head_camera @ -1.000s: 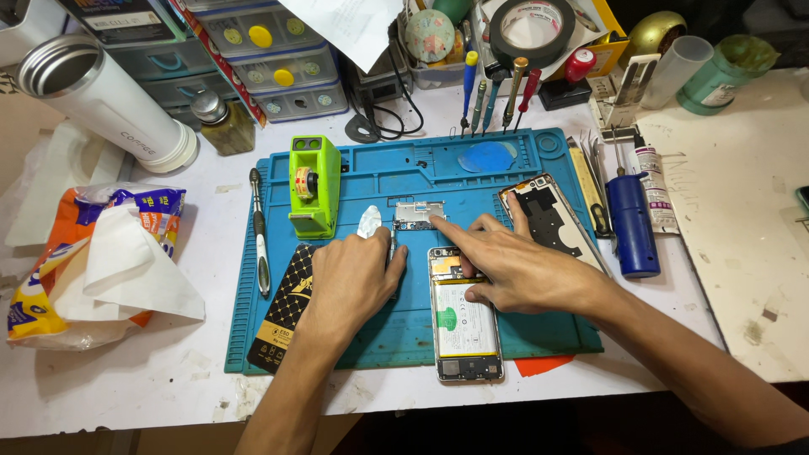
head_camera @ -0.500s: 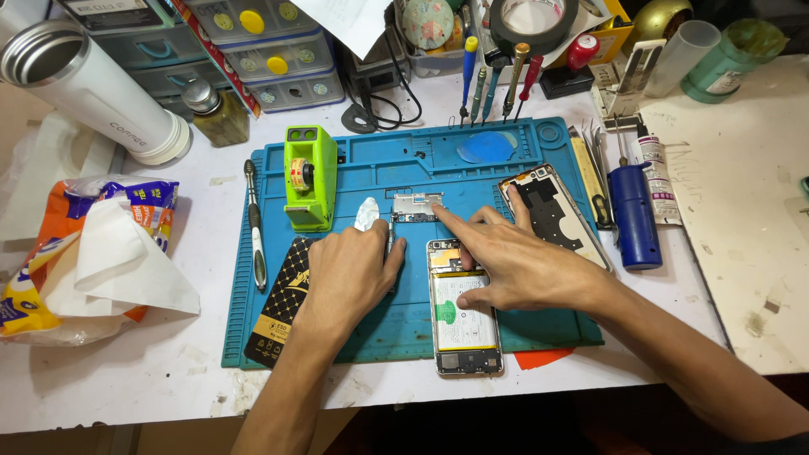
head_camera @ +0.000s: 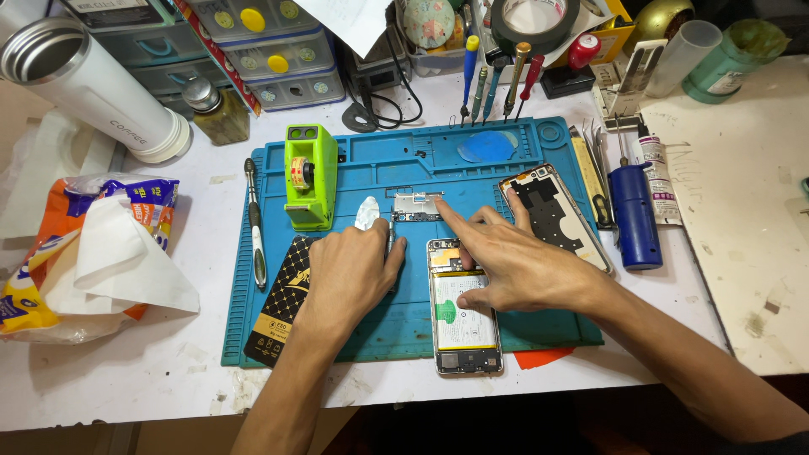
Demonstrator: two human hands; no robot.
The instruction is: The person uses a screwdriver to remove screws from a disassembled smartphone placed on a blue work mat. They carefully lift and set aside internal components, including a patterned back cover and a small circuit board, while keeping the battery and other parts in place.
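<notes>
Hands are working over a blue repair mat (head_camera: pixel 506 333) on a white, cluttered bench. The left hand (head_camera: pixel 354 274) is lying palm down on the mat with its fingers curled together, pinching a slim metal tool (head_camera: pixel 390 244) whose tip is pointing toward a small circuit board (head_camera: pixel 416 206); a pale, leaf-shaped pry pick (head_camera: pixel 367 213) is showing just past the knuckles. The right hand (head_camera: pixel 514 265) is spreading open, gripping nothing: its forefinger is stretching out to touch the lower right corner of the circuit board, while its thumb is resting on the opened phone (head_camera: pixel 462 316), which is lying face down with its battery exposed, in the lower middle of the mat.

A detached phone back cover (head_camera: pixel 556 211) is lying just to the right of that hand, tilted. A black patterned card (head_camera: pixel 282 299) is sitting beside the left wrist, and a lime-green tape dispenser (head_camera: pixel 308 177) is standing above it. Off the mat's left edge a pen-like screwdriver (head_camera: pixel 254 223) is lying (parallel to the edge), and a blue cylindrical tool (head_camera: pixel 634 215) is resting to the right of the mat.
</notes>
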